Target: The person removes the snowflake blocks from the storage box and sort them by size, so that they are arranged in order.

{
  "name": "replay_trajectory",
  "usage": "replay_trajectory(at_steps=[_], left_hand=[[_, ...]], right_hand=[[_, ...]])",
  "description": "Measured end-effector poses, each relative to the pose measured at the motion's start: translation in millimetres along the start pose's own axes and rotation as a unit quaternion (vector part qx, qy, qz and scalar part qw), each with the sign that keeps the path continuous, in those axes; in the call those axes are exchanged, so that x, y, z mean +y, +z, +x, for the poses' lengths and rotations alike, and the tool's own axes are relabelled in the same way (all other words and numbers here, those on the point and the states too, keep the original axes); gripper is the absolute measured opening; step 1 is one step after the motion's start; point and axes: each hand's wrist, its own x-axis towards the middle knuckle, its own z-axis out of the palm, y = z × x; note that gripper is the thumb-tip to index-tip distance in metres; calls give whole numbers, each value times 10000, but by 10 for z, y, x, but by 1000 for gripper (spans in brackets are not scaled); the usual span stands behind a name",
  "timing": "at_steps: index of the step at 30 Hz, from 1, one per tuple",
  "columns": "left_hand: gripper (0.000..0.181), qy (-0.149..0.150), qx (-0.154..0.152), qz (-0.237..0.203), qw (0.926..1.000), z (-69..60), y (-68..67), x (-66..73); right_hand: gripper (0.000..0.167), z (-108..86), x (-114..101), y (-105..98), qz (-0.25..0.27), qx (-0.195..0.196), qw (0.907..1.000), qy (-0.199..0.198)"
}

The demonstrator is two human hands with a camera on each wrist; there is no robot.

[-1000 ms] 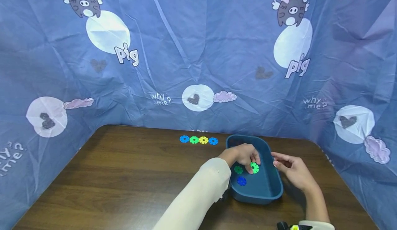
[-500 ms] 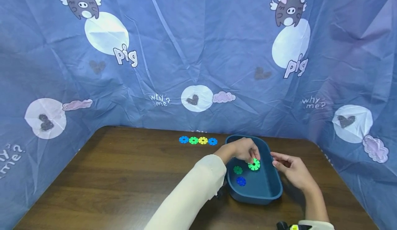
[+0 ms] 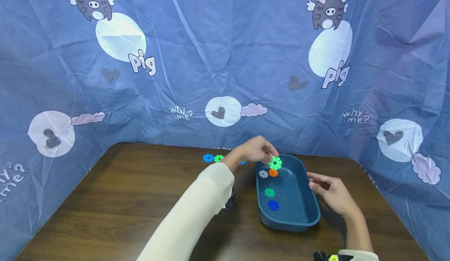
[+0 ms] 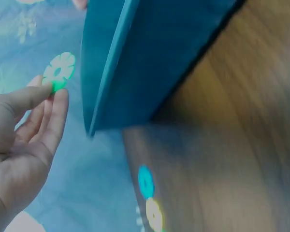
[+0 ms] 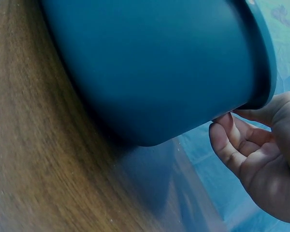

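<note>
A bright green notched disc is pinched between thumb and fingers of the left hand, above the far left rim of the blue bin. The left wrist view shows that disc at the fingertips of the left hand, beside the bin wall. The right hand touches the bin's right side; in the right wrist view the right hand has its fingers against the outer wall under the rim. Inside the bin lie a white disc, an orange disc, a green disc and a dark blue disc.
Left of the bin, a row of discs lies near the table's back edge, with a blue disc and a green disc; the left hand and wrist partly cover the row. A patterned blue cloth hangs behind the brown table.
The left hand has lifted the bright green disc from inside the bin and moved up and left, uncovering the white and orange discs. The right hand has stayed at the bin's side.
</note>
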Motion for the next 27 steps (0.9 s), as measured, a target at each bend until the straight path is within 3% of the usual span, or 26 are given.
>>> replay_trajectory(at_steps=[6, 14, 22, 27], left_hand=[[22, -237, 278, -139, 9992, -193, -319, -170], [26, -497, 718, -396, 9954, -495, -686, -498], [25, -559, 1208, -896, 9870, -783, -961, -819], [26, -689, 1647, -892, 9799, -984, -1077, -1069]], right_hand=[[39, -5, -3, 2, -32, 19, 10000, -18], [40, -14, -21, -11, -1, -15, 10000, 19], [40, -14, -30, -27, -45, -12, 10000, 42], [39, -9, 3, -5, -56, -4, 10000, -42]])
